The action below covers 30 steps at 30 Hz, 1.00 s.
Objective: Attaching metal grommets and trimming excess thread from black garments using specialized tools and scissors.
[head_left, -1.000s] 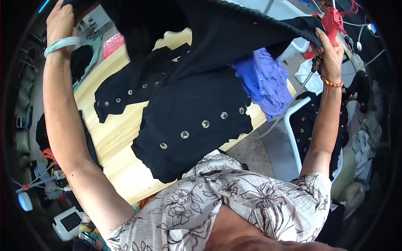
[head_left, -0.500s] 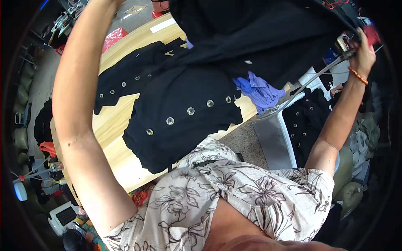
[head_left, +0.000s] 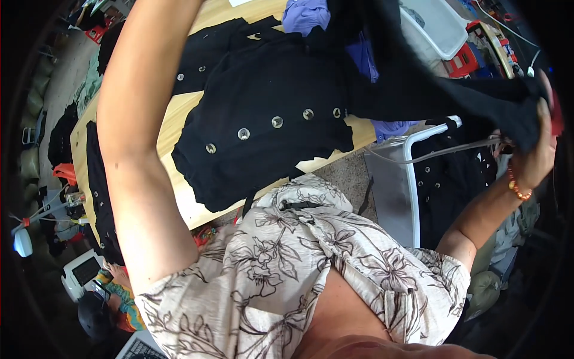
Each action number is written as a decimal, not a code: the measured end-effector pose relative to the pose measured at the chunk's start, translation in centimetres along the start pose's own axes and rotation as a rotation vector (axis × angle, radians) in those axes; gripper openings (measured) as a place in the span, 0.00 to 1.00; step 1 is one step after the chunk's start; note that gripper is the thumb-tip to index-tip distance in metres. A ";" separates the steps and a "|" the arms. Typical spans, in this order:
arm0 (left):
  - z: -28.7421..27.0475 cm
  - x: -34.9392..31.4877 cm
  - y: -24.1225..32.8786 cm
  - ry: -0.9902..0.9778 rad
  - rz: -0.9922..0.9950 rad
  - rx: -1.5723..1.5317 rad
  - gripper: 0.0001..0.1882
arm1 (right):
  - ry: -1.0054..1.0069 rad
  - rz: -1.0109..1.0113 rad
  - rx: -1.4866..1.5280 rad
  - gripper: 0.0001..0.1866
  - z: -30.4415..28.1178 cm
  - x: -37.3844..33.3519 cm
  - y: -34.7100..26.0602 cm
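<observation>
Black cloth point(head_left: 418, 99) hangs raised over the right part of a wooden table point(head_left: 178, 110), stretching from the far edge of the view down to the right hand point(head_left: 538, 149). That hand is clamped on the cloth's right end, fingers and thumb pinching it, and is slightly blurred. The left forearm point(head_left: 140, 78) reaches up past the far edge; the left hand is out of sight, so I cannot tell what it holds.

A black garment point(head_left: 269, 78) with a row of round metal rings point(head_left: 243, 134) lies on the table, just left of the raised cloth; whether the two are joined is unclear. Another black piece point(head_left: 206, 48) lies beyond it, far left, and purple fabric point(head_left: 306, 17) sits at the far side.

On the right, a white-rimmed bin point(head_left: 412, 197) holds more dark clothing point(head_left: 445, 191). A clear tube point(head_left: 445, 147) crosses above it towards the right hand, where a red object point(head_left: 556, 113) shows.
</observation>
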<state>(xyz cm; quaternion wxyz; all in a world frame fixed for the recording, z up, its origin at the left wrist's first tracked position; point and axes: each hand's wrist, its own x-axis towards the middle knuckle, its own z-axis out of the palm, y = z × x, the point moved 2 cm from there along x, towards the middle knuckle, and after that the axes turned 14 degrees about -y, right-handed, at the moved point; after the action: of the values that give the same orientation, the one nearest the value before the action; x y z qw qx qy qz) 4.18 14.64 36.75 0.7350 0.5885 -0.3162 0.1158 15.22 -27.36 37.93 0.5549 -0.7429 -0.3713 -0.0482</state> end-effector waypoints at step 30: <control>19.7 -30.7 -9.5 0.955 -0.601 0.601 0.19 | -0.558 -0.066 -0.477 0.33 24.2 -14.7 19.2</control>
<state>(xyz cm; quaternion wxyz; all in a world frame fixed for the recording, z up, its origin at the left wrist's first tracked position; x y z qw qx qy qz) -20.86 -0.27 12.90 0.5984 0.7155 0.2713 0.2376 7.97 -15.92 6.51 0.2417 -0.8234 -0.5107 0.0533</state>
